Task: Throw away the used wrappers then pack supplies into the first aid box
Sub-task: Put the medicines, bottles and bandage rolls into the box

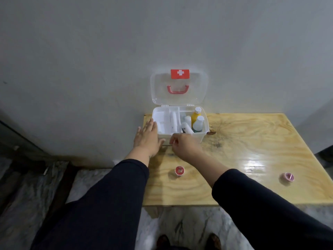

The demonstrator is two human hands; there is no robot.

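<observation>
Translucent white plastic, lid thrown back against the wall: my first aid box [180, 136] sits at the far left corner of the pale, glossy wooden desk [252, 150]. Its right compartment already holds a yellow bottle with a white cap [196, 115], a white-capped clear bottle [198, 124] and some white tubes or rolls; the left tray holds flat white items I cannot make out.

My left hand [146, 137] lies flat and open against the box's left side, gripping nothing, only steadying. My right hand [183, 146] is at the front wall of the box with the fingers curled in; whether anything small is pinched there I cannot tell.

I judge the packing well along. No loose wrappers show on the desk, so the throwing away looks done, though no bin is in view. Two things look left to pack: a small red-rimmed round roll [179, 171] near the front left edge, and a small pink round roll [287, 177] near the front right edge, well apart from the box.

Nothing stands between those rolls and the box; the right compartment is crowded, the left tray has more room.
</observation>
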